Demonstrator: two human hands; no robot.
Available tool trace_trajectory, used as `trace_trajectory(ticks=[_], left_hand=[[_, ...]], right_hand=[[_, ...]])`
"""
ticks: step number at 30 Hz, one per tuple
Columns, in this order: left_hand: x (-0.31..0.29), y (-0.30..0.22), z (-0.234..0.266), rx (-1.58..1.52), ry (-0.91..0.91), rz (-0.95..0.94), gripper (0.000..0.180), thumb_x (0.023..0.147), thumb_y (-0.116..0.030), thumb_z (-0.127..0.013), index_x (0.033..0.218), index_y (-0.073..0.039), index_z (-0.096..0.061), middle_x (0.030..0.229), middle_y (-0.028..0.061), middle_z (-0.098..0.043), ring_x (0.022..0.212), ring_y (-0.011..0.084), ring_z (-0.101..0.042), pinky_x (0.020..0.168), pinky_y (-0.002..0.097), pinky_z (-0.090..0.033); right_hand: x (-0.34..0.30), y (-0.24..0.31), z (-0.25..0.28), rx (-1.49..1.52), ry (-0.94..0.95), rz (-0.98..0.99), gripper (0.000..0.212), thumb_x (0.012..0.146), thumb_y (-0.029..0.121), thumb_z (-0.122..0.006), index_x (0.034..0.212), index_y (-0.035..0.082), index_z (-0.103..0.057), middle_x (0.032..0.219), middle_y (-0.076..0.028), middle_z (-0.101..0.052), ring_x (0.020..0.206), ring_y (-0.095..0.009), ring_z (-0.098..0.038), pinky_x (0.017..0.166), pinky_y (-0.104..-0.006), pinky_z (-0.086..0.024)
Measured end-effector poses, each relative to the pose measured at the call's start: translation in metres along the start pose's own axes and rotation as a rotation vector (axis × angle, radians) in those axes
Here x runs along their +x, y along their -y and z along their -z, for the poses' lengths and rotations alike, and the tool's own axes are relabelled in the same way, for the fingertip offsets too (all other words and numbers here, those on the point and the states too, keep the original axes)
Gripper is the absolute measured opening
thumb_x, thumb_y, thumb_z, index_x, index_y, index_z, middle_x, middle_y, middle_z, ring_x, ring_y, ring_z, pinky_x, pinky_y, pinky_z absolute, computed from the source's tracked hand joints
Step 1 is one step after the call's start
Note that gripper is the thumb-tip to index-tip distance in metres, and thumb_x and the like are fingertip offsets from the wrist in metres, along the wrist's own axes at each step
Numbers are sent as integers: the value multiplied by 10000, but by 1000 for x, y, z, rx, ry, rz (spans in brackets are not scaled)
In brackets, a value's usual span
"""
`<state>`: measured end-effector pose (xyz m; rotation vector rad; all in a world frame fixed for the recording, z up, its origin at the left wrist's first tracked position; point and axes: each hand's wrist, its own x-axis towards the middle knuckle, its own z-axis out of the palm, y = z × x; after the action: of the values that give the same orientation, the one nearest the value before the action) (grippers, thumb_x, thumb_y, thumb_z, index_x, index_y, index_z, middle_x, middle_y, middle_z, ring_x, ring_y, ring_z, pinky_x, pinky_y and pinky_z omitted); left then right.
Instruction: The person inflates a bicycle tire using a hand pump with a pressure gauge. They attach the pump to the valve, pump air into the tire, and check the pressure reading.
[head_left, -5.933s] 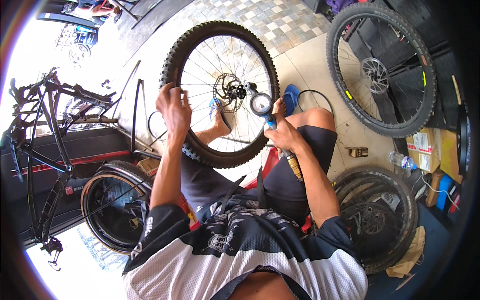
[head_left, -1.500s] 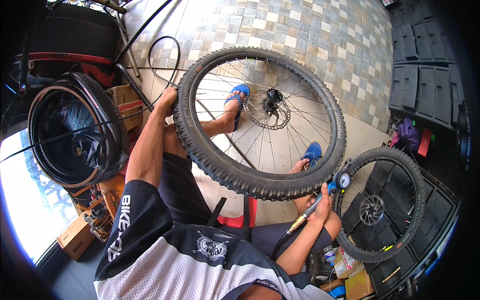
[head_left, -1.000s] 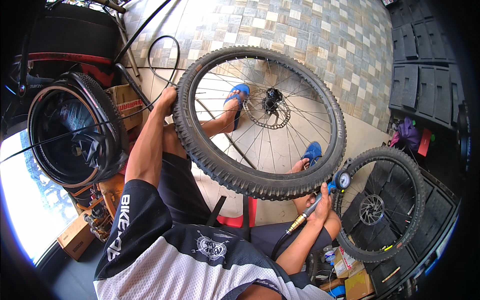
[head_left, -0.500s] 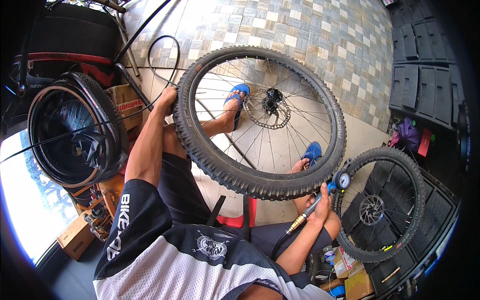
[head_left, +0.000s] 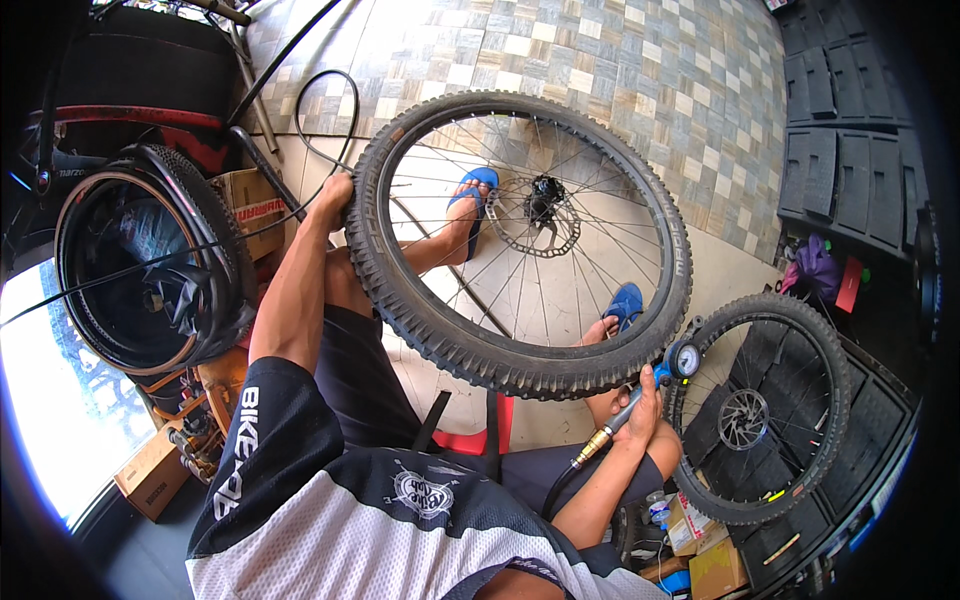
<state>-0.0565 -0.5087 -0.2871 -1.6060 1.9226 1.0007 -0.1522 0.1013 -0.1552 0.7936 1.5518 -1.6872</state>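
- Patchwork floor tiles (head_left: 620, 60) — grey, beige, white
- Plain pale tiles (head_left: 728, 262) nearer
- Black panelled units (head_left: 850, 170) along the right
- Bright white glare (head_left: 50, 400) — lower left

A head-worn fisheye (its edges bending) looks down closely on the held wheel (head_left: 545, 203).

Rough rubber, bright metal, mesh cloth

The knobbly tyre (head_left: 490, 367) is matt rubber; the disc brake rotor (head_left: 537, 250), bare metal. The tyre inflator (head_left: 633, 402) has a smooth metallic barrel (head_left: 621, 415), glossy gauge (head_left: 684, 360) and shiny brass-like coupling (head_left: 594, 443). The jersey (head_left: 400, 535) is perforated mesh; the carton (head_left: 155, 482), matt cardboard.
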Motion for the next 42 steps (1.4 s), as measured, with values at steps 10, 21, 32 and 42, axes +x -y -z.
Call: trace_trajectory(ticks=[10,21,32,42], left_hand=[[9,3,-3,-121,33,93,275,857,-197,-586,1049,-17,-667,977,107,-679,901,74,-541,834,320,-505],[-3,-4,-2,-205,-1,63,359,949,-211,-436,1048,74,-631,929,112,-647,816,150,-580,698,406,-514],[-16,-14,-1,-337,4,123,313,957,-213,-408,951,19,-618,809,90,-634,671,168,-609,631,431,-516],[-19,-16,0,-255,0,55,274,914,-109,-451,998,69,-641,844,82,-631,749,128,-581,620,417,-498]], right_hand=[[-3,-3,-1,62,-171,20,526,1000,362,-599,1366,-12,-544,1025,-106,-734,504,-38,-535,377,-171,-402],[15,-25,23,221,-28,20,464,1005,350,-628,1312,7,-570,935,-86,-720,478,-57,-502,367,-215,-414],[-1,0,1,30,-132,10,474,1003,320,-557,1321,-29,-511,1028,-133,-690,479,-43,-492,374,-192,-397],[-2,-1,-2,64,-113,20,482,1011,333,-568,1325,-29,-511,1029,-141,-700,472,-36,-498,365,-183,-400]])
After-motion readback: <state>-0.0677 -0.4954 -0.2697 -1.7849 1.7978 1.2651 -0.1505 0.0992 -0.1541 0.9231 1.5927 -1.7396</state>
